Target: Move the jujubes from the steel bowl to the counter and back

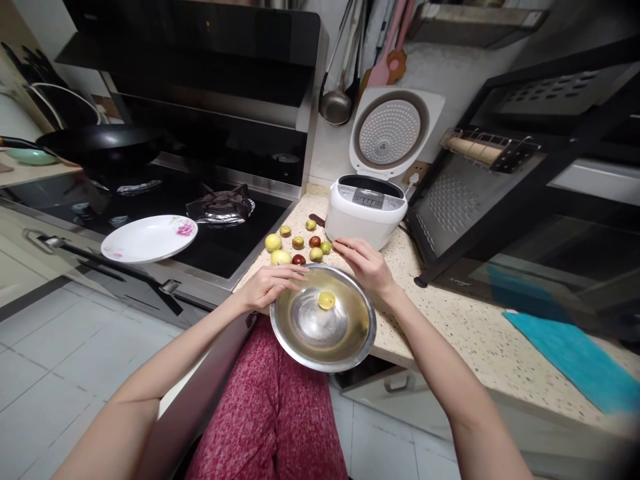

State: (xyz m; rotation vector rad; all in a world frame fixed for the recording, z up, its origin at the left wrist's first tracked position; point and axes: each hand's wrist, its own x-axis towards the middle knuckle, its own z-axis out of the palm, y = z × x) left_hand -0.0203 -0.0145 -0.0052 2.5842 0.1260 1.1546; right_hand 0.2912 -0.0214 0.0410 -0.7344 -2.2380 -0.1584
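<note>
A wide metal bowl juts past the counter edge above my legs, with one yellow-green fruit inside. My left hand lies over the bowl's left rim, fingers stretched out and holding nothing visible. Behind the bowl, several green, yellow and dark red fruits lie loose on the counter. My right hand is beyond the bowl's right rim, its fingertips beside a green fruit near the rice cooker. Its fingers are close together, and what they hold, if anything, is hidden.
The white rice cooker stands with its lid up behind the fruits. A floral plate overhangs the stove's front edge at the left, and a black wok is on the rear burner. At the right are a dark oven and a teal cloth.
</note>
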